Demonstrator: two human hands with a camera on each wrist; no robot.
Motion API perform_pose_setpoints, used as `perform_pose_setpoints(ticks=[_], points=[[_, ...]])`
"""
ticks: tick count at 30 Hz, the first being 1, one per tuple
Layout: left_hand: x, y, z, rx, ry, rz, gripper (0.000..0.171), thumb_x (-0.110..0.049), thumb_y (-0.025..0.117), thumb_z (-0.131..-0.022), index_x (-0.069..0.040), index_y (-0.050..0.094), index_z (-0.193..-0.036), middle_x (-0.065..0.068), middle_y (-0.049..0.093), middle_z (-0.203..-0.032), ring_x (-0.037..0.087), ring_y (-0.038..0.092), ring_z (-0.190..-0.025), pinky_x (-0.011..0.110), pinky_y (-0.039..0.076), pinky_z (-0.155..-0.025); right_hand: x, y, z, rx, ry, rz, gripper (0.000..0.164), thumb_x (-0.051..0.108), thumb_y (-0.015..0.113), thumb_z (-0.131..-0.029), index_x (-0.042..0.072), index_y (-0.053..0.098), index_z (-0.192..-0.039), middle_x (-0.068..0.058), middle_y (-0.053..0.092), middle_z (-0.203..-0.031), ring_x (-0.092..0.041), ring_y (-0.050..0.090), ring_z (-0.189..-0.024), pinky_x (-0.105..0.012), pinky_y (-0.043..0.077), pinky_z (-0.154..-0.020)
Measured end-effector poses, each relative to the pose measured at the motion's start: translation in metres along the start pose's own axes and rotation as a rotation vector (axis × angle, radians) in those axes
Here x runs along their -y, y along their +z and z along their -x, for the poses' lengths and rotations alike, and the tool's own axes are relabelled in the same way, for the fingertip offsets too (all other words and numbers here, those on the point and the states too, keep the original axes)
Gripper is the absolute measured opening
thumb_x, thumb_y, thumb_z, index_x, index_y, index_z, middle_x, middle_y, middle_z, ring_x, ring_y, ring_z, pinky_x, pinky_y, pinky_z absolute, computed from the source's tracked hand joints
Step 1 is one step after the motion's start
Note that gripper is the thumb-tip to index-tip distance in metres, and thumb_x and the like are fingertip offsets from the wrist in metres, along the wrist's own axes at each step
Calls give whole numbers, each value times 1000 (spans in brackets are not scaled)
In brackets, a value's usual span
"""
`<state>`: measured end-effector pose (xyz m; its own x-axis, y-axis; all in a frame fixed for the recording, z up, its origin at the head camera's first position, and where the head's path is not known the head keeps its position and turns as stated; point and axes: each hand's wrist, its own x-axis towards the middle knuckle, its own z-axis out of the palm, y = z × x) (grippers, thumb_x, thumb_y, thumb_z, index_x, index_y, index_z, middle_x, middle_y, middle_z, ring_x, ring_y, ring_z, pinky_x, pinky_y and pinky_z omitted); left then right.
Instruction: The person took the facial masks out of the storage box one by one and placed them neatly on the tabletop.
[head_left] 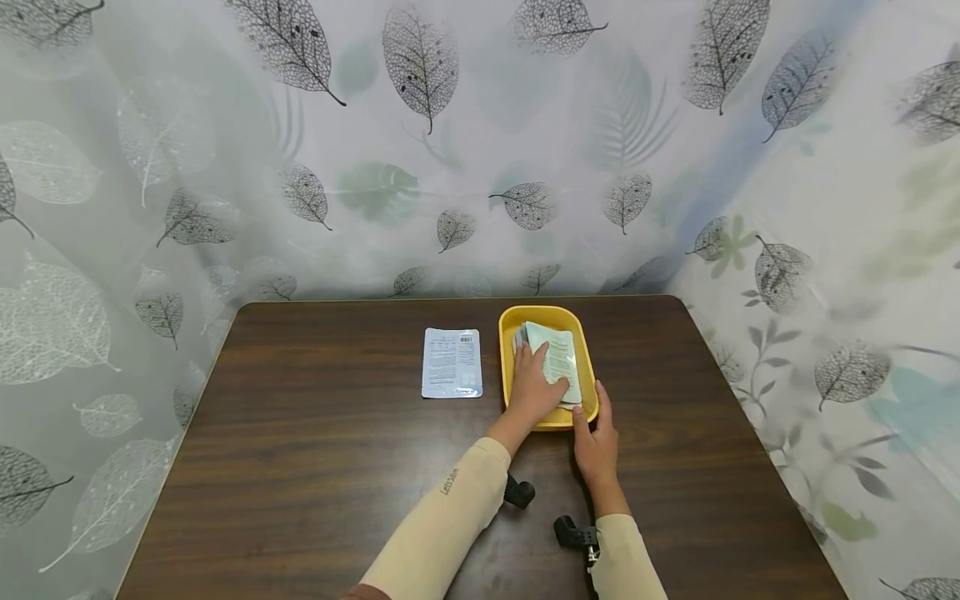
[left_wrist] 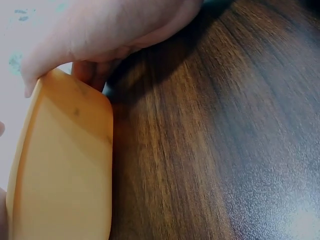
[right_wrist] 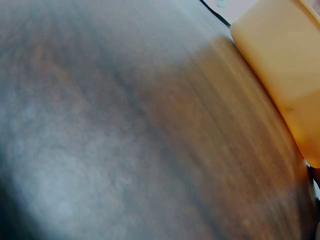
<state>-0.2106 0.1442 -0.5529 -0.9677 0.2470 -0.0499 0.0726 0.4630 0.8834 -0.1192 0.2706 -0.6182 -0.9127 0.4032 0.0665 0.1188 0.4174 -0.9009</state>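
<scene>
A yellow plastic tray [head_left: 582,333] sits near the table's back edge, with several flat printed sachets in it. The top one is a pale green sachet [head_left: 564,363]. My left hand [head_left: 529,390] reaches over the tray's front left side and rests on the sachets, fingers extended and thumb spread. My right hand [head_left: 597,450] grips the front right corner, thumb at the rim and fingers along the outer side. In the left wrist view, the right hand [left_wrist: 125,25] holds the corner beside the tray's wall [left_wrist: 65,165]. The right wrist view catches the tray wall [right_wrist: 280,60].
A light blue sachet [head_left: 452,363] with small print and a barcode lies flat to the left of the tray. Everything stands on a dark wood-grain table [head_left: 322,467]. A leaf-patterned curtain [head_left: 480,150] hangs behind and along both sides.
</scene>
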Motion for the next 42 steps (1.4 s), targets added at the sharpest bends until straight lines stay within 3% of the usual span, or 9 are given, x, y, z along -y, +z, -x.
perform_pose_setpoints(ticks=[9, 13, 19, 26, 33, 42], points=[[-3, -2, 3, 21, 33, -71, 79, -27, 66, -91, -17, 33, -161, 24, 4, -171, 39, 1, -160, 54, 25, -126, 2, 0, -1, 2, -13, 0, 65, 35, 52, -106, 31, 23, -163, -15, 38, -164, -38, 43, -145, -61, 33, -118], [-4, -2, 4, 16, 54, -73, 75, -27, 66, -91, -18, 37, -159, 19, 5, -172, 36, 5, -161, 53, 25, -127, 2, 0, -1, 2, -13, 8, 65, 35, 52, -106, 31, 22, -163, -16, 38, -163, -38, 44, -145, -61, 34, -118], [-4, -3, 2, 33, 45, 22, 74, -24, 69, -91, -17, 39, -158, 8, 8, -174, 30, 20, -159, 48, 35, -122, 4, -1, 0, -1, -8, 10, 65, 35, 52, -106, 33, 22, -163, -18, 40, -162, -40, 46, -142, -62, 36, -116], [-1, -6, -1, 61, 17, 123, 78, -25, 72, -91, -14, 36, -159, 5, 8, -174, 29, 17, -159, 50, 33, -123, 3, -1, 1, -6, -13, 10, 65, 36, 52, -106, 33, 22, -163, -17, 37, -164, -40, 42, -145, -63, 33, -117], [2, -5, -4, 67, 15, 143, 82, -23, 72, -91, -7, 32, -160, 7, 18, -172, 29, 22, -158, 47, 31, -125, 2, -1, 1, -5, -7, 17, 65, 36, 52, -106, 32, 23, -163, -17, 38, -163, -40, 43, -145, -63, 34, -117], [1, -7, -1, 31, 36, 166, 81, -15, 70, -90, -10, 31, -161, 5, 22, -171, 27, 24, -158, 46, 31, -125, 3, 0, 1, -6, -8, 18, 65, 37, 52, -106, 31, 23, -163, -17, 40, -162, -40, 44, -144, -62, 35, -117]])
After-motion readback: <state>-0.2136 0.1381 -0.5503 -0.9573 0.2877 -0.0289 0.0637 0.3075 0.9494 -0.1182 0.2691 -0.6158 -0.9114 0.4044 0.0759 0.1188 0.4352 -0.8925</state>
